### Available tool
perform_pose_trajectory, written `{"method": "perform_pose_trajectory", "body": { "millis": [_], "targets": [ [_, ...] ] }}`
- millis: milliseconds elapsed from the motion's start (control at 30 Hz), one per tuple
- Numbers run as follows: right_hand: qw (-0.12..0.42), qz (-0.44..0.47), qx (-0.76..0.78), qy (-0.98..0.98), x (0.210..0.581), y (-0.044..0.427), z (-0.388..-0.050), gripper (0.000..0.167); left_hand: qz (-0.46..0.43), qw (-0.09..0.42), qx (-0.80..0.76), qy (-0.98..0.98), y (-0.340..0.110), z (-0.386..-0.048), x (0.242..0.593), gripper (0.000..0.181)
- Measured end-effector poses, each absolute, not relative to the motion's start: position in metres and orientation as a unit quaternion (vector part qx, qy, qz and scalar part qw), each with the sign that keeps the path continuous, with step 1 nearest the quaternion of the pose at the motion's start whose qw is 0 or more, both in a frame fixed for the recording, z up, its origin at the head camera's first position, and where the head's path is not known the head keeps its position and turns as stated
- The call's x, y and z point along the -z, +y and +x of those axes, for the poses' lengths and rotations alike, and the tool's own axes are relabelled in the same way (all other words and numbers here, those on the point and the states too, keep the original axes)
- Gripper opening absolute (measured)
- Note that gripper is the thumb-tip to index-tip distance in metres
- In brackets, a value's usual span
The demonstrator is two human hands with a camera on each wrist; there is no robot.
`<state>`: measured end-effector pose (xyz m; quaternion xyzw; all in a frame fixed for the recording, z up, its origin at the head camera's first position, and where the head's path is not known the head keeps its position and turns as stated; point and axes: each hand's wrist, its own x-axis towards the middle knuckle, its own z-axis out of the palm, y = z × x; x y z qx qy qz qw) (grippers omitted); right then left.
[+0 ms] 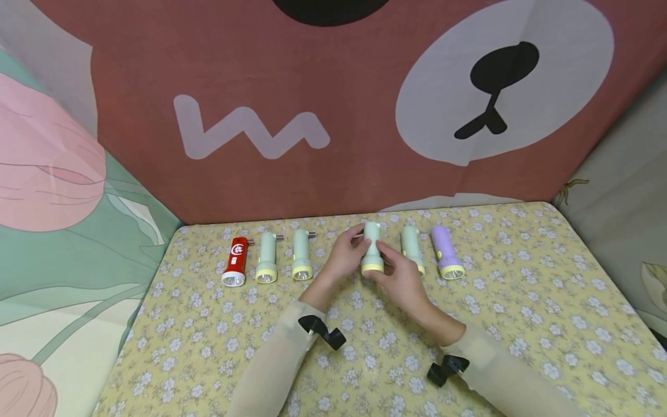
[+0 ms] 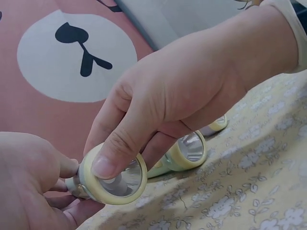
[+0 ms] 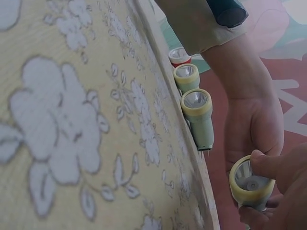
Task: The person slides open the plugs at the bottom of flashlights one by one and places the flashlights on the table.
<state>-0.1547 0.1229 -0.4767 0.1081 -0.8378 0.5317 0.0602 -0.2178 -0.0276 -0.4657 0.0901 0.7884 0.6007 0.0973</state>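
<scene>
Both hands hold one pale green flashlight with a yellow rim, at the middle of the row and lens end toward me. My left hand grips its body from the left, thumb on one side and fingers beneath in the left wrist view. From the right, my right hand pinches it, the thumb lying over the yellow rim and part of the lens. Just behind the right hand lies another green flashlight, partly covered by its fingers. Most of the held body is hidden in the wrist views.
Left of the hands lie a red flashlight and two green flashlights, one beside the other, with metal prongs showing. A purple flashlight lies at the right. Flowered cloth covers the table, against a printed curtain.
</scene>
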Motion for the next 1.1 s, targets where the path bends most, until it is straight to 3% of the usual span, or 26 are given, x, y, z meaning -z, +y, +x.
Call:
{"method": "perform_pose_trajectory", "body": {
  "millis": [633, 1100],
  "targets": [
    [0.059, 0.139, -0.571, -0.807, 0.467, 0.121, -0.144, 0.074, 0.031, 0.138, -0.656, 0.741, -0.045, -0.217, 0.443, 0.047],
    [0.063, 0.168, -0.558, -0.810, 0.469, 0.120, -0.141, 0.074, 0.062, 0.137, -0.675, 0.722, -0.055, -0.218, 0.442, 0.042]
  ]
}}
